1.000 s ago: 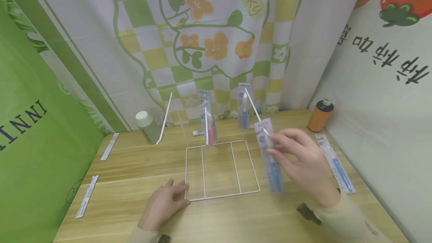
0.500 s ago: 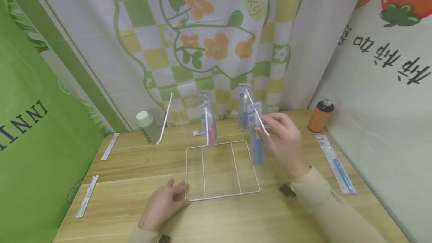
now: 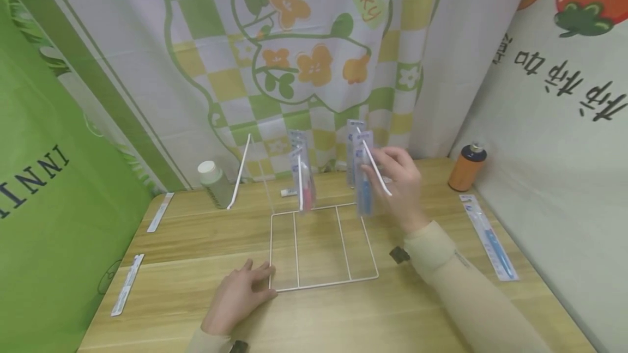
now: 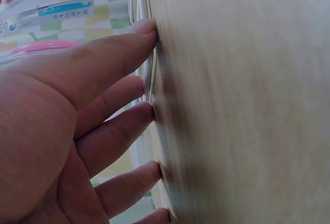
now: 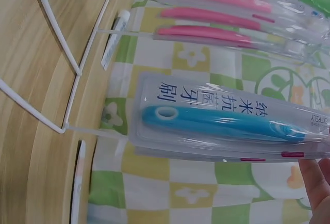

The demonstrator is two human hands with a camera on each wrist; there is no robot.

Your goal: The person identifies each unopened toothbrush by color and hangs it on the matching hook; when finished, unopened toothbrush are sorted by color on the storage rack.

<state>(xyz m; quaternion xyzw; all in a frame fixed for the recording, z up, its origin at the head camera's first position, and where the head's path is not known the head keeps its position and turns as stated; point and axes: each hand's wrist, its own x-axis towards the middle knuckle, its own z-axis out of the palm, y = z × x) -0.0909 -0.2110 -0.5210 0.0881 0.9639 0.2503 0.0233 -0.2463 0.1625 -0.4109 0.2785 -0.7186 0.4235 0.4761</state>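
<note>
A blue toothbrush in clear packaging (image 3: 364,195) hangs upright on the right prong of a white wire rack (image 3: 324,286). My right hand (image 3: 399,184) pinches it by the upper part of the pack, beside the prong. Another packaged blue toothbrush (image 3: 351,159) hangs behind it, nearer the curtain. Pink toothbrushes in packs (image 5: 206,33) hang from the middle prong. My left hand (image 3: 240,296) rests on the table, fingers spread, its fingertips touching the left side of the rack's base. In the right wrist view only some fingers (image 5: 315,182) of the right hand show.
On the wooden table, a packaged blue toothbrush (image 3: 490,238) lies at right near an orange bottle (image 3: 466,169). Two narrow packs (image 3: 127,285) lie at left. A green-grey bottle (image 3: 216,184) and a small white tube (image 3: 288,193) stand and lie behind. The rack's left prong (image 3: 240,170) is bare.
My right hand has moved forward and left, sliding the packaged blue toothbrush from the tip of the right prong back along it. My left hand has stayed in place.
</note>
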